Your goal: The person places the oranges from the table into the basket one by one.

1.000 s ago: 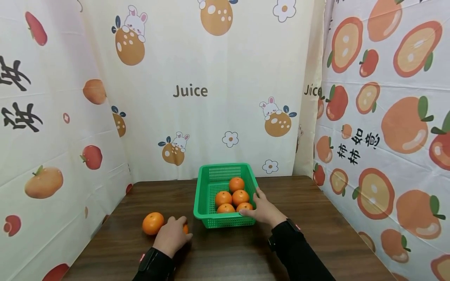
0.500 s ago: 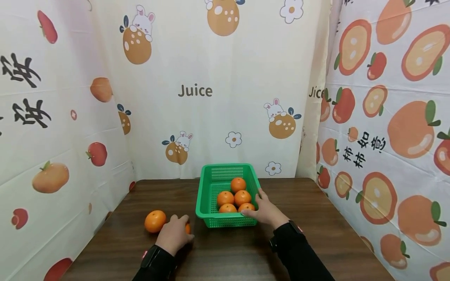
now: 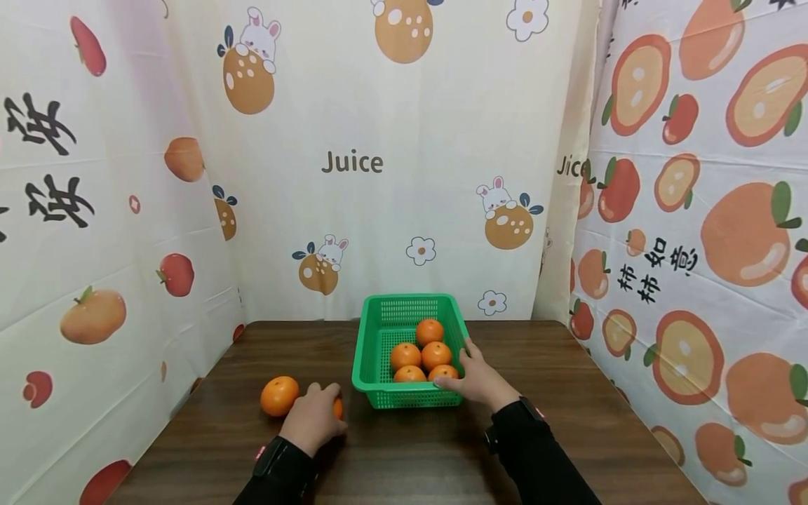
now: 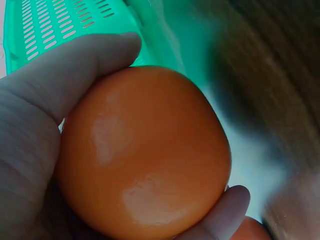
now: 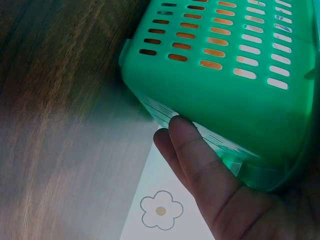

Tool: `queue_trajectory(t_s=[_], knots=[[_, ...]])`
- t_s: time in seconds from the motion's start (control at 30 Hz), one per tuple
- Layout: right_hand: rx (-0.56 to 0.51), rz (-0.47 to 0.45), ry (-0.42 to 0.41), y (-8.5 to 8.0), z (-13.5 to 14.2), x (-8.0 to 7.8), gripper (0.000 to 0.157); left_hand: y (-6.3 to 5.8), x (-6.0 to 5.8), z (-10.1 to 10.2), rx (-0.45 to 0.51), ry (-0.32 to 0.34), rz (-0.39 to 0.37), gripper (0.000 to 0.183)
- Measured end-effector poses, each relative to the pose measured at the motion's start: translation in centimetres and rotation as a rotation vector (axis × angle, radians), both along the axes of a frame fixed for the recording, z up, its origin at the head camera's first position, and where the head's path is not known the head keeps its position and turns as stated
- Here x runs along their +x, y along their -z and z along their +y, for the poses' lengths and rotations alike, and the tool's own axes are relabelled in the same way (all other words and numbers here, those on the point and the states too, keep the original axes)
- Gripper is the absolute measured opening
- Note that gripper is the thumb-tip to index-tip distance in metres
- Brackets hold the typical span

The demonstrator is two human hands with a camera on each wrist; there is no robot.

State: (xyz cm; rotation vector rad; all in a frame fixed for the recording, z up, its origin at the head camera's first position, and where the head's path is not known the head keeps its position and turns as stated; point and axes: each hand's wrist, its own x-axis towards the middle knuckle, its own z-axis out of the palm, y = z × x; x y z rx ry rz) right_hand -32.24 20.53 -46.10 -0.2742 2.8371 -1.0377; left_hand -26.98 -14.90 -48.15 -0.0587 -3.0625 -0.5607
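My left hand (image 3: 312, 419) grips an orange (image 4: 145, 150) low over the table, thumb on one side and fingertips on the other. In the head view the hand covers most of that fruit. A second orange (image 3: 280, 396) lies on the table just left of the hand. The green plastic basket (image 3: 413, 400) stands at the centre, holding several oranges (image 3: 436, 355) toward its right side. My right hand (image 3: 480, 382) holds the basket by its front right corner, thumb over the rim. Its fingers (image 5: 192, 155) lie along the outside wall.
The dark wood-grain table (image 3: 536, 435) stretches out on both sides of the basket. A cream curtain (image 3: 410, 210) printed with rabbits and "Juice" hangs behind it. Fruit-printed sheets stand at the left (image 3: 145, 315) and right (image 3: 682, 280).
The head view has shifted slightly, so the whole scene sits a little further right. Both hands keep their hold, the left on the orange and the right on the basket.
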Motion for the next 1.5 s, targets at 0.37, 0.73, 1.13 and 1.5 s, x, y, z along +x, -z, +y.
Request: queue_trajectory(t_s=[0.37,0.73,1.13,1.5], knots=[[-0.006,-0.007,0.000,0.0,0.1,0.0,0.108,-1.8,-1.0,-0.4,-0.012,-0.006,0.087,0.054],[0.010,-0.005,-0.004,-0.1,0.2,-0.1,0.109,-3.7,-2.3,-0.4,0.005,-0.010,0.113,0.056],[0.000,-0.001,-0.001,0.0,0.1,-0.2,0.108,-5.4,-4.3,-0.6,0.019,0.017,0.211,0.053],[0.001,0.007,-0.012,-0.4,0.0,0.1,0.110,-6.1,-5.7,-0.5,0.027,0.052,0.251,0.049]])
